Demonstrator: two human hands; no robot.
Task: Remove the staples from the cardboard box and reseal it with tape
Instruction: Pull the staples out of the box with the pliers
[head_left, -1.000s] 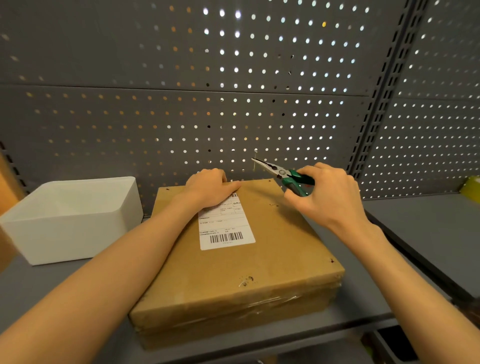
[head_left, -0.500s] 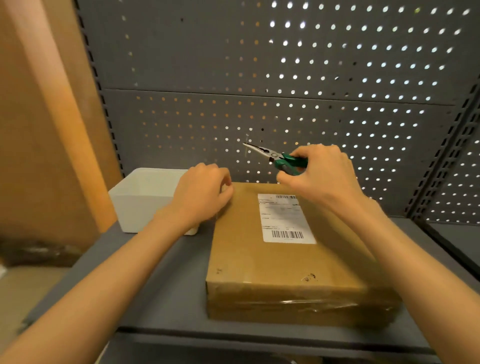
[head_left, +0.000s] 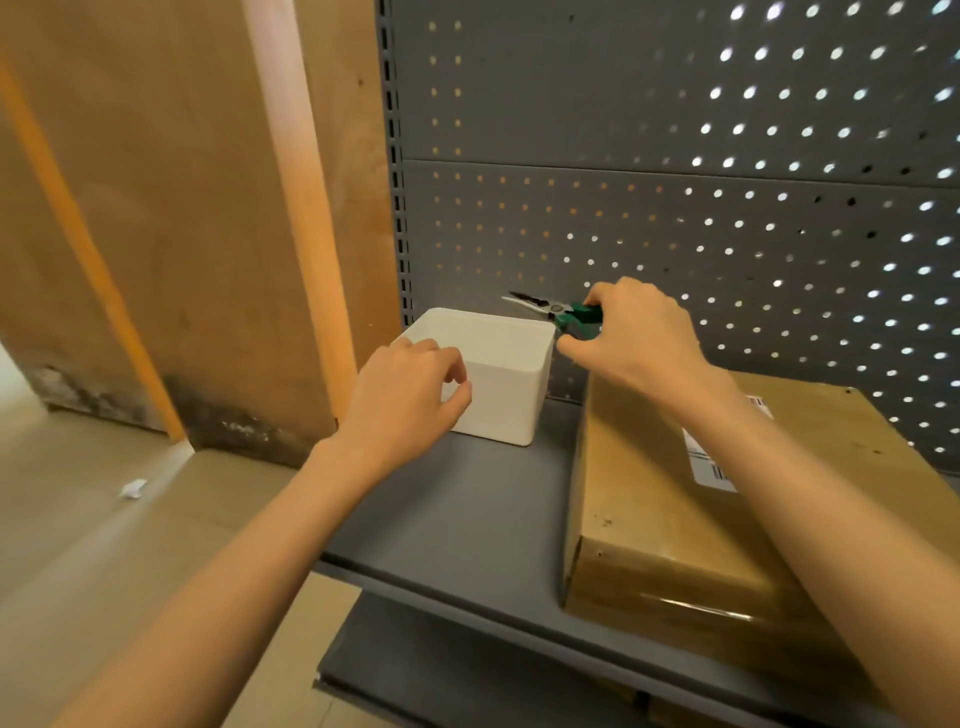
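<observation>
1. The pliers (head_left: 558, 310), green-handled, are held in the right hand (head_left: 641, 338), whose grip is curled round the handles; the narrow nose is pointed left, above the rim of the white bin (head_left: 498, 384).
2. A second ago the nose was held over the far edge of the cardboard box (head_left: 675, 519); since then the pliers have been carried left, off the box and over the bin.
3. The left hand (head_left: 405, 395), which had been pressed on the box top, has been lifted away and is now seen in front of the bin, fingers loosely curled, thumb and forefinger nearly meeting, nothing visibly held.
4. The box is left lying flat on the grey shelf (head_left: 457, 509), just right of the bin, with its shipping label (head_left: 711, 467) partly hidden by the right forearm.
5. It is judged that a pulled staple is being dropped into the bin, though no staple can be made out at the tips.
6. Small marks on the box top may be holes or remaining staples; taping appears not yet begun.
</observation>
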